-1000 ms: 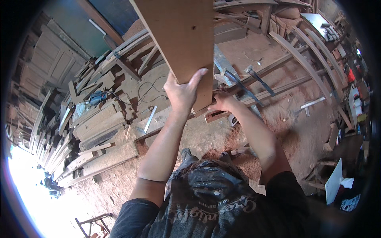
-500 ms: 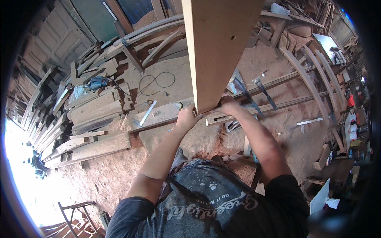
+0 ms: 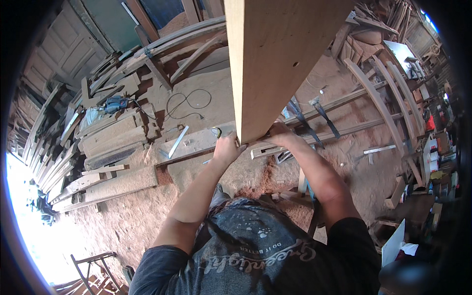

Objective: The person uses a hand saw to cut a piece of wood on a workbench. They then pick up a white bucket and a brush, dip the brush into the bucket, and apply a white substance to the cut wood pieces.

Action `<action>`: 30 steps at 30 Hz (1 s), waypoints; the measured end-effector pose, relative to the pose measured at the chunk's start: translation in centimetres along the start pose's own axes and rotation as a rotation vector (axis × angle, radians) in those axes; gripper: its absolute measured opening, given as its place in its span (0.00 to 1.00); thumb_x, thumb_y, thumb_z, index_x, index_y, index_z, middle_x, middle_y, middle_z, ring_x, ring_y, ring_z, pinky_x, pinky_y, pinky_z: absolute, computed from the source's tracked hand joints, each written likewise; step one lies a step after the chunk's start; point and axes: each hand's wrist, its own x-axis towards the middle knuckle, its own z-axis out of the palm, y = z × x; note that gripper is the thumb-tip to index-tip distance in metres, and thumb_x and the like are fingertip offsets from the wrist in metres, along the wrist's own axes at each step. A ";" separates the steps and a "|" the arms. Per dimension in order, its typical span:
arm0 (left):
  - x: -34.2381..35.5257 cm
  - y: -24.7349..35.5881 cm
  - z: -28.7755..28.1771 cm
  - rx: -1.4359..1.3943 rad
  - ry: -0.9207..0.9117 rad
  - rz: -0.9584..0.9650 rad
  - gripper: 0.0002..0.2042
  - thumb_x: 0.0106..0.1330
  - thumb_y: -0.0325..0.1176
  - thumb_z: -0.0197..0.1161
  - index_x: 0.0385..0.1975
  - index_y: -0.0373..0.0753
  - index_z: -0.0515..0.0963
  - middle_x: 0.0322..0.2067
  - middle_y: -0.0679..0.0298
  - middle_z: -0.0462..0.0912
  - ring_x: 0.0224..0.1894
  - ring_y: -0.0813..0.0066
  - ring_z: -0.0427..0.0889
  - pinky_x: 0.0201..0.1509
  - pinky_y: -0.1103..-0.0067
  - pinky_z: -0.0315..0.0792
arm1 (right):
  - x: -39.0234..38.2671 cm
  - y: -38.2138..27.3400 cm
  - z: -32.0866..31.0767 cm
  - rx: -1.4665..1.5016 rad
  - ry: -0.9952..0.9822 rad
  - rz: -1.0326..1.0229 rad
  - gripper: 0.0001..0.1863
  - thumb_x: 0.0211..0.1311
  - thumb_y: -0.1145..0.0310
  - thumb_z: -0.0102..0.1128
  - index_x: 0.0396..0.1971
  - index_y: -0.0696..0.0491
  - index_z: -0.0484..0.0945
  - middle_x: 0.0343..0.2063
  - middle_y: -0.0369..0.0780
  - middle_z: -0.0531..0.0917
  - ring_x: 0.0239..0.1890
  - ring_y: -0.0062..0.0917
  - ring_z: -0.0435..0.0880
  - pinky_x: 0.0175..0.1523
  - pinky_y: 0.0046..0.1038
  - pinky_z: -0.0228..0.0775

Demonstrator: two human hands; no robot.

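Note:
A wide, pale wooden plank (image 3: 275, 64) rises steeply in front of me, its near end between my two hands and its far end past the top edge of the view. A small dark hole shows in its broad face. My left hand (image 3: 228, 149) is closed around the plank's left lower corner. On the other side my right hand (image 3: 280, 134) grips the lower right corner. The fingertips of both hands are partly hidden behind the wood. Just left of the plank, a tape measure (image 3: 216, 132) lies on a low board (image 3: 196, 143), near a pale straight strip (image 3: 178, 142).
Two dark clamps (image 3: 325, 118) stand on long timber rails (image 3: 354, 129) to the right. Curved wooden pieces (image 3: 376, 101) lean beyond them. Stacked boards (image 3: 115, 140), a blue power tool (image 3: 116, 103) and its looping cord (image 3: 189, 104) lie left. A metal-framed stand (image 3: 93, 268) is at lower left.
The plank's upper part has shifted right and looks wider in view. Both hands keep their hold on its lower end. The whole view has shifted slightly.

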 end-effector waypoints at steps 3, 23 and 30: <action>0.4 -0.3 0.2 0.108 -0.066 -0.051 0.22 0.54 0.45 0.81 0.38 0.33 0.86 0.38 0.47 0.89 0.42 0.47 0.89 0.49 0.60 0.83 | 0.2 -1.0 -0.6 0.016 -0.020 -0.006 0.34 0.67 0.34 0.59 0.57 0.46 0.86 0.55 0.41 0.88 0.66 0.31 0.80 0.78 0.40 0.55; 1.4 0.9 -0.2 0.160 -0.146 0.003 0.23 0.53 0.41 0.81 0.51 0.49 0.87 0.54 0.57 0.86 0.58 0.52 0.83 0.61 0.60 0.77 | -1.2 -0.3 -1.7 0.138 0.045 -0.011 0.28 0.63 0.42 0.67 0.51 0.49 0.87 0.52 0.46 0.88 0.58 0.43 0.84 0.67 0.42 0.72; 1.6 2.1 -1.2 0.173 -0.120 0.099 0.22 0.50 0.39 0.82 0.48 0.48 0.88 0.52 0.58 0.87 0.57 0.54 0.83 0.61 0.61 0.76 | -0.5 -0.3 -0.4 0.100 0.202 -0.117 0.26 0.60 0.46 0.69 0.50 0.51 0.86 0.50 0.43 0.89 0.58 0.38 0.85 0.64 0.40 0.75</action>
